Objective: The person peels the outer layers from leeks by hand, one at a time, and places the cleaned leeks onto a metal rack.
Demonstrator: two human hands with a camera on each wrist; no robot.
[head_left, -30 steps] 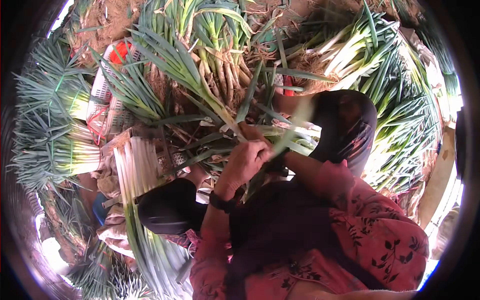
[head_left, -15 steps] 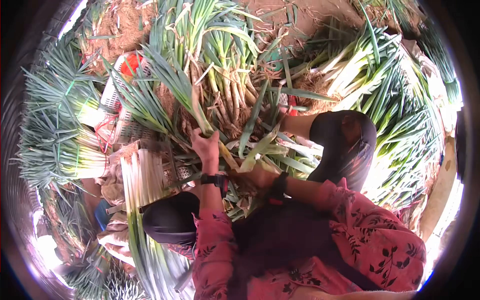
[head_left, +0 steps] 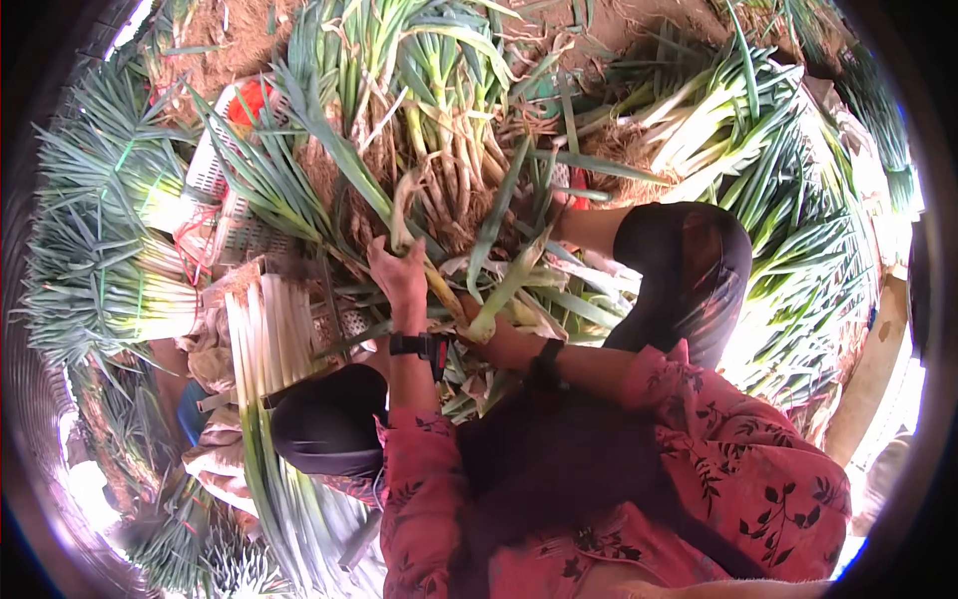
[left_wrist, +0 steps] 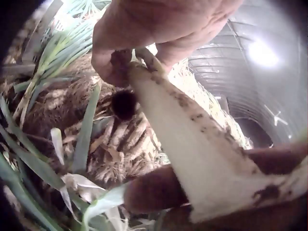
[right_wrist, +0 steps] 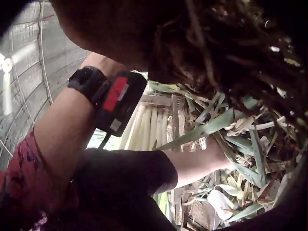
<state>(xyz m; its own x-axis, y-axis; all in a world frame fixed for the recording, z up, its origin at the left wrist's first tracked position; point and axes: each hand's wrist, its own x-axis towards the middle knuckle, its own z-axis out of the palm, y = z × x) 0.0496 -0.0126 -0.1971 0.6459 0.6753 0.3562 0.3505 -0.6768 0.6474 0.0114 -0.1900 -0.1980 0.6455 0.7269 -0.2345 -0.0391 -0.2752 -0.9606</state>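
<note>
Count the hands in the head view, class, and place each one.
2: the left hand grips a pale stalk; the right hand, partly hidden, is to its right, nearer the body.

Head view, overhead, facing down; both wrist views, close-up; white stalks [head_left: 249,339] common to head and right wrist.

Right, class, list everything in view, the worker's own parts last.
held leek: 1, white and green, centre
rooted leeks: many, green tops, top centre
bundles: several, green, left
trimmed leeks: several, pale stems, left of centre
pile: 1, green and white, right
basket: at least 1, white, upper left
scraps: many, green or pale, centre
soil: patches, brown, top
fan: at least 1, white, overhead
bands: 2, black, wrists
sleeves: 2, pink, arms
legs: 2, black trousers, either side
left hand: 1, bare, gripping held leek
right hand: 1, bare, centre
</note>
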